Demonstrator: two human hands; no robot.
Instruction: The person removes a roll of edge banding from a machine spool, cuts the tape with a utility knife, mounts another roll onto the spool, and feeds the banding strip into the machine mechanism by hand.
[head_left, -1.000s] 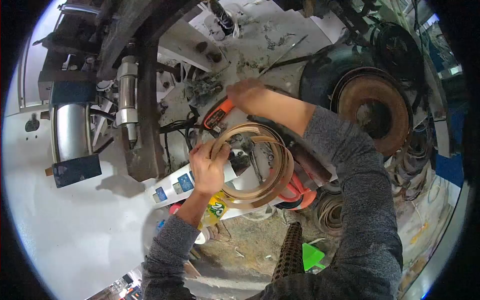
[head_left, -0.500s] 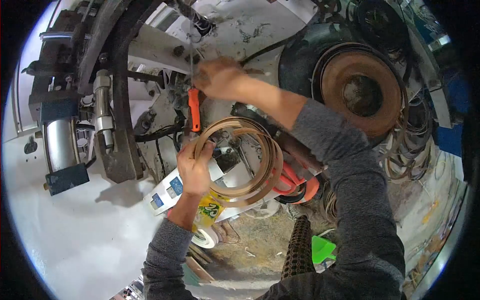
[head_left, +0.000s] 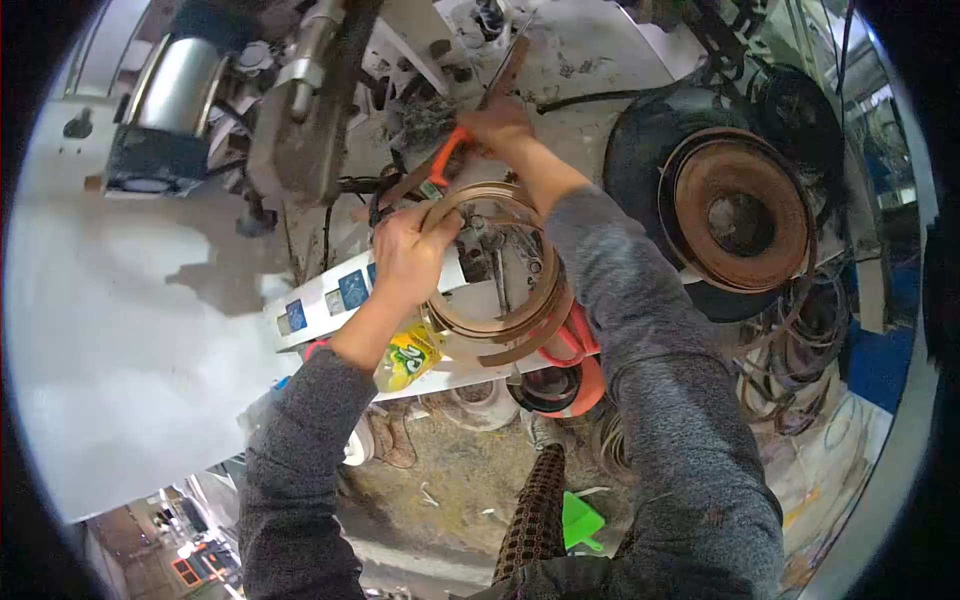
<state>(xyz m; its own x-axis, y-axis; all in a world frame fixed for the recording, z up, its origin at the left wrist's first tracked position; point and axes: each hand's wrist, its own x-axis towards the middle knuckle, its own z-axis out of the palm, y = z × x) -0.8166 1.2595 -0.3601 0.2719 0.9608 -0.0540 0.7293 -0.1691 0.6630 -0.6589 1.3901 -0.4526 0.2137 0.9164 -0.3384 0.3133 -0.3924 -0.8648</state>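
My left hand [head_left: 408, 255] is closed on the near-left rim of a coil of brown edge banding [head_left: 535, 310]. One loose end of the strip hangs along the coil's lower side. Farther out, my right hand [head_left: 497, 125] is closed round an orange-handled tool [head_left: 449, 158] with a long thin metal shaft pointing away from me. The fingers hide where handle and shaft meet. A brown strip lies close by the tool, partly covered. Through the coil's middle, metal tools [head_left: 499, 265] show on the white surface.
A white power strip [head_left: 340, 292] and a yellow packet [head_left: 412, 357] lie near my left forearm. Machine cylinders [head_left: 180, 85] stand at the left. A large brown roll [head_left: 690, 205] sits at the right, above loose coils [head_left: 790, 360]. A green dustpan [head_left: 580, 520] rests on the floor.
The view has shifted. My right hand, earlier blurred beside the tool's shaft, is now closed on the tool, which is tilted. My left hand still holds the coil.
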